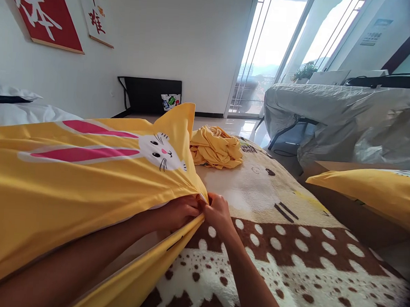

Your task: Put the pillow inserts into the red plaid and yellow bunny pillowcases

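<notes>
A yellow pillowcase (121,185) with a white rabbit and pink ears printed on it stretches from the left edge to the middle of the view. My left hand (184,212) reaches inside its opening, fingers closed on the cloth near the edge. Right beside it, my right hand (217,211) pinches the same edge from outside, so the fabric bunches and creases at that point. The two hands meet there. Below my left forearm hangs the lower fold of the case. What lies deeper inside it is hidden.
A crumpled yellow cloth (217,147) lies on the brown and cream patterned blanket (274,267). At right, a yellow pillow (371,189) rests on a cardboard box. Behind it stands a plastic-covered table (297,99). White bedding (31,114) is at far left, a black folded panel (149,95) by the wall.
</notes>
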{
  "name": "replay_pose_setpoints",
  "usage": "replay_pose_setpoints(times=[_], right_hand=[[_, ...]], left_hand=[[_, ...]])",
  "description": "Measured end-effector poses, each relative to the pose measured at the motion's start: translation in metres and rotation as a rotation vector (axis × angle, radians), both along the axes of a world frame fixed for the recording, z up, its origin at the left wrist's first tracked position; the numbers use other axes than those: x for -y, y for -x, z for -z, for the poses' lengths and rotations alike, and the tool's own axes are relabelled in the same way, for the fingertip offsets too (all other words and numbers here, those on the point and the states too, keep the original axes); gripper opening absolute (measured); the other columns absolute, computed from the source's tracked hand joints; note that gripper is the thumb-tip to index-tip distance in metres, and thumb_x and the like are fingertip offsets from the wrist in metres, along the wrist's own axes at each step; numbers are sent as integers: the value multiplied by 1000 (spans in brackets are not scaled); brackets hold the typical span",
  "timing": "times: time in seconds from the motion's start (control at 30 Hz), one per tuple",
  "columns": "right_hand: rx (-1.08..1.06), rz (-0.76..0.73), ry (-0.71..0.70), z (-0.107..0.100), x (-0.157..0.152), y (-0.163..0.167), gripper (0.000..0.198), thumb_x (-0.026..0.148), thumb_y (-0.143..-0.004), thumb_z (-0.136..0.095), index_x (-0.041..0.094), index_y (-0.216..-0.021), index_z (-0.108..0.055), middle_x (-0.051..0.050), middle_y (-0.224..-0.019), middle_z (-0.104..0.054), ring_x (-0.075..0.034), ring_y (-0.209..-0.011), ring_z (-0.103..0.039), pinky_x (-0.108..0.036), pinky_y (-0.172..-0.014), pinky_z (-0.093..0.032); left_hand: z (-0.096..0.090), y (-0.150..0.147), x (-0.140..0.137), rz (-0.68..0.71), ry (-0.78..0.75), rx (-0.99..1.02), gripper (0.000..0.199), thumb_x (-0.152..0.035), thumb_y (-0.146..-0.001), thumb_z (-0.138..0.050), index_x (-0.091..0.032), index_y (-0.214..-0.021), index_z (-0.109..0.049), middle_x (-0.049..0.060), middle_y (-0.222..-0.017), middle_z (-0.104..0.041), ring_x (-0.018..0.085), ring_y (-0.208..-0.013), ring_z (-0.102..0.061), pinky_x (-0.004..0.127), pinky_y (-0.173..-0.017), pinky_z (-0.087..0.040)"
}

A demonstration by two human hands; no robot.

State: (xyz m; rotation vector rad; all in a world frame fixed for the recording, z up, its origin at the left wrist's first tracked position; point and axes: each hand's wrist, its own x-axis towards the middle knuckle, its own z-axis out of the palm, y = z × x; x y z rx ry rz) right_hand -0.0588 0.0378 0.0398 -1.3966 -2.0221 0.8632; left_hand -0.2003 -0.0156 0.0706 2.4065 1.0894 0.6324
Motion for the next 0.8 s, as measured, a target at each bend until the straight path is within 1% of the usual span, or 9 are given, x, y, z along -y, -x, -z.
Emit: replay_pose_setpoints(times=[0.07, 0.17, 0.3, 0.4, 0.47, 0.6, 0.7, 0.8], right_hand=[[-12, 5, -7, 1, 0, 0, 8, 17, -64, -49, 17, -57, -52, 1, -55, -53, -11, -55, -40, -23, -49, -22], [-42, 3, 4, 2, 0, 0, 9, 17, -64, -47, 17, -57, -53, 0, -56, -55, -11, -56, -40, -22, -49, -23], [-73, -29, 37, 4, 0, 0, 12, 18, -65, -46, 16, -59, -57, 1, -56, -56, -12, -57, -42, -21, -50, -25], [-68, -35, 43, 6, -1, 1, 13, 19, -65, -47, 16, -58, -57, 1, -55, -54, -12, -57, -42, -21, -50, -25], [-55, -27, 35, 8, 0, 3, 13, 18, -65, -46, 16, -57, -56, 1, -55, -54, -12, -56, -42, -21, -50, -24], [-15, -19, -19, 9, 1, 4, 13, 15, -66, -43, 16, -58, -53, -1, -57, -57, -12, -58, -42, -22, -51, -25], [34, -23, -39, 9, 2, 4, 15, 15, -69, -42, 17, -59, -53, -1, -58, -57, -12, -59, -42, -23, -53, -24], [52, -16, -44, 7, 3, 4, 17, 19, -72, -44, 17, -60, -54, -1, -58, -57, -12, -59, -42, -23, -52, -23]], left_hand=[[6, -2, -2, -100, 58, 34, 21, -16, -81, -44, -16, -72, -63, 7, -88, -65, 18, -89, -55, 31, -86, -42], [14, -3, -2, -277, 100, 79, 18, -14, -78, -43, -15, -72, -59, 3, -79, -61, 16, -78, -53, 29, -76, -43], [20, -4, -1, -446, 154, 124, 16, -15, -78, -43, -18, -81, -58, 1, -82, -62, 15, -78, -54, 29, -77, -43], [21, -5, -2, -542, 168, 116, 12, -17, -76, -45, -18, -78, -56, 1, -78, -61, 16, -75, -53, 31, -76, -43], [23, -5, -5, -562, 149, 126, 10, -17, -75, -45, -18, -74, -55, 1, -76, -61, 17, -75, -53, 32, -76, -43], [30, -6, -12, -541, 123, 159, 11, -17, -75, -45, -17, -71, -56, 1, -76, -61, 17, -75, -53, 32, -75, -42], [32, -7, -13, -521, 124, 178, 12, -19, -75, -47, -16, -70, -57, 1, -72, -60, 16, -71, -52, 30, -70, -41], [31, -10, -12, -488, 118, 186, 15, -19, -76, -47, -15, -68, -59, -1, -70, -59, 14, -70, -51, 27, -65, -39]])
